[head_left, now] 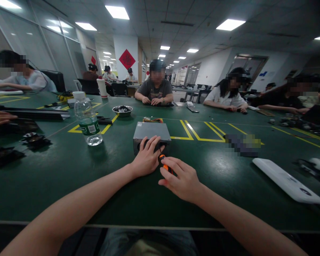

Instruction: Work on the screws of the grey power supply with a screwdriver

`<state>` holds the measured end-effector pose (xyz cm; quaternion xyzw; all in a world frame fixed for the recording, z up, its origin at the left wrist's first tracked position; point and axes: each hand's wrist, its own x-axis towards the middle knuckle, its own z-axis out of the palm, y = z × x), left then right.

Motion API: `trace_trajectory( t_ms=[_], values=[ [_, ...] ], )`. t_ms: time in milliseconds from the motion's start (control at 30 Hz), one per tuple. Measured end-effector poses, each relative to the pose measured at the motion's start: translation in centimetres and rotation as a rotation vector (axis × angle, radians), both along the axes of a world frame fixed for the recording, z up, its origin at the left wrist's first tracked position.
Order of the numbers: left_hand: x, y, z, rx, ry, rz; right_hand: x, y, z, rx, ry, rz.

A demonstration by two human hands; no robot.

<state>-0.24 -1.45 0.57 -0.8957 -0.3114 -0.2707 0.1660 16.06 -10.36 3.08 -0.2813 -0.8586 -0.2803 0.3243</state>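
A grey metal computer power supply unit (152,131) stands on the green table before me, its bundle of coloured wires (152,120) at the far side. My left hand (147,156) grips its near side, fingertips at the top front edge. In my right hand (180,176), closed between thumb and fingers, is a screwdriver (163,156) with an orange and black handle. Its thin shaft points at the unit's near face, close to my left fingers. Whether the tip touches a screw is hidden.
A water bottle (88,121) stands left of the unit, with a metal bowl (122,111) of dark parts behind it. A long white device (286,181) lies at right. Another person's hand (1,119) is at far left; a person (156,87) sits opposite.
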Motion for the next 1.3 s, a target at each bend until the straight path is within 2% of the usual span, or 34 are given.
trace_trajectory(
  t_ms=[167,467,800,967,1167,1300],
  values=[
    [0.0,0.1,0.0,0.007,0.014,0.004,0.0,-0.2,0.1,-0.077,-0.003,0.0],
    [0.0,0.1,0.0,-0.023,0.019,0.001,0.8,0.5,-0.3,0.033,-0.01,0.011],
    [0.1,0.1,-0.1,-0.013,0.013,-0.004,0.5,0.2,0.1,-0.065,0.018,-0.014],
    [0.0,0.2,0.0,-0.012,0.014,-0.016,0.6,0.4,-0.2,-0.018,-0.023,0.02],
    [-0.1,0.1,-0.1,-0.017,-0.001,-0.015,1.1,0.4,0.1,0.042,0.057,-0.06],
    [0.0,0.0,-0.2,-0.016,-0.024,-0.025,1.1,0.4,0.3,0.005,0.108,-0.075]
  ],
)
